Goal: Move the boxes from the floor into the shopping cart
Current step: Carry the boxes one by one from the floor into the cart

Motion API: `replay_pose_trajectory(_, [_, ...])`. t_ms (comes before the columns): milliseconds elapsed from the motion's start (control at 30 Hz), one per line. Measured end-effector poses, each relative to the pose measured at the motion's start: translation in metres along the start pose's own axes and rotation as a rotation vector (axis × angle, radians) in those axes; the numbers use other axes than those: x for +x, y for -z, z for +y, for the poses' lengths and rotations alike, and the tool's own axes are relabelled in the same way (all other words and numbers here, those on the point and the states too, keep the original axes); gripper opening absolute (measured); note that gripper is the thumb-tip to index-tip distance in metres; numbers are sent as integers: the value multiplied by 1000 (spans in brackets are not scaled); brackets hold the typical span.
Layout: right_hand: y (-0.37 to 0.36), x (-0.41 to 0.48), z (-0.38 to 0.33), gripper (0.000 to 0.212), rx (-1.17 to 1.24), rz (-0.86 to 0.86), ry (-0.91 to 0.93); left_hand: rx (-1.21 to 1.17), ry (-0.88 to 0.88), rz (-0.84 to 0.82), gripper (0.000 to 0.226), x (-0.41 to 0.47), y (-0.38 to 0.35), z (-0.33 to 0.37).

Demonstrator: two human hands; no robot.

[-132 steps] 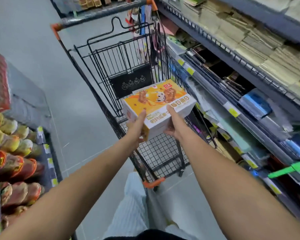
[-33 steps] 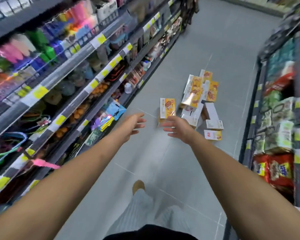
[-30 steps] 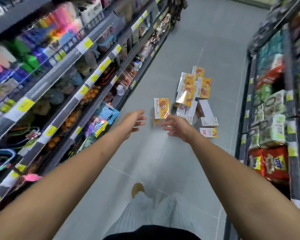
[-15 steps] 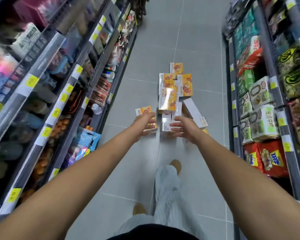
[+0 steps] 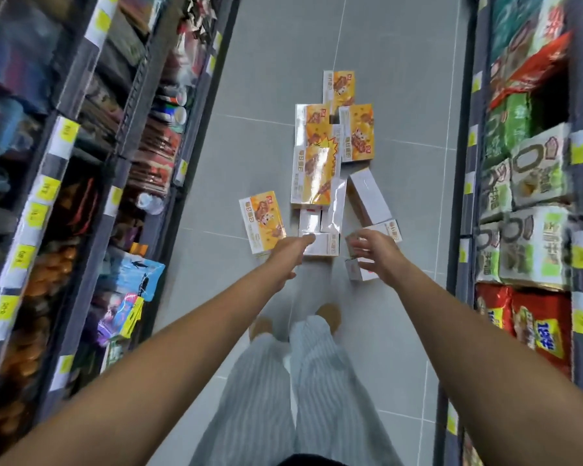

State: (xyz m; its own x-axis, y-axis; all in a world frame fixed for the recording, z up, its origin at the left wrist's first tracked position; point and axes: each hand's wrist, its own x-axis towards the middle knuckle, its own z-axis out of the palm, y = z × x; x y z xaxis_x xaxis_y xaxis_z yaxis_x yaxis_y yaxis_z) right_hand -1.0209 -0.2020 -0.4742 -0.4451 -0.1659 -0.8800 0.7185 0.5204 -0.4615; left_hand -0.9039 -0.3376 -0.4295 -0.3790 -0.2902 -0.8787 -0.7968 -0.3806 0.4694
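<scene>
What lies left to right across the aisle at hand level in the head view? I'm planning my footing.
Left shelf → lone orange box → left hand → right hand → right shelf.

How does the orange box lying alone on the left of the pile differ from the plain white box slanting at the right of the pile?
The lone orange-printed box shows its picture face, while the plain white slanted box shows a blank side. The orange-printed box lies apart from the pile, beside the left hand; the white one lies against the other boxes, beyond the right hand. Both rest on the grey tiled floor, and neither is held.
</scene>
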Motion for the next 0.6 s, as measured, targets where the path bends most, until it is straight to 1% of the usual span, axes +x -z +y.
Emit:
replay_pose_trajectory(67, [0, 32, -1, 11, 12, -3, -45, 4, 34, -5, 41, 32, -7, 1])
replay_pose_trajectory(133, [1, 63, 1, 12, 17, 11, -70, 3, 69, 0, 25, 65, -12, 0])
replay_pose_trajectory(167, [1, 80, 2, 13, 12, 17, -70, 16, 73, 0, 21, 82, -13, 1])
replay_pose_trajectory(200, [1, 95, 4, 15, 11, 29, -74, 31, 79, -8, 23, 97, -14, 1])
replay_pose_trajectory(267, [1, 129, 6, 18, 16, 54, -86, 60, 89, -22, 37, 133, -15, 3])
replay_pose_trajectory(300, [0, 142, 8, 19, 20, 64, -101, 62, 97, -24, 41, 149, -14, 3])
replay_pose_trajectory(367, [-5, 180, 12, 20, 33, 64, -140, 64, 124, -1, 42, 190, -15, 3])
replay_pose_trajectory(500, [-19, 244, 28, 14, -17, 62, -200, 33, 177, 5, 36, 264, -17, -11])
replay_pose_trajectory(600, [-32, 292, 42, 13, -90, 51, -217, 50, 198, 11, 56, 326, -20, -34])
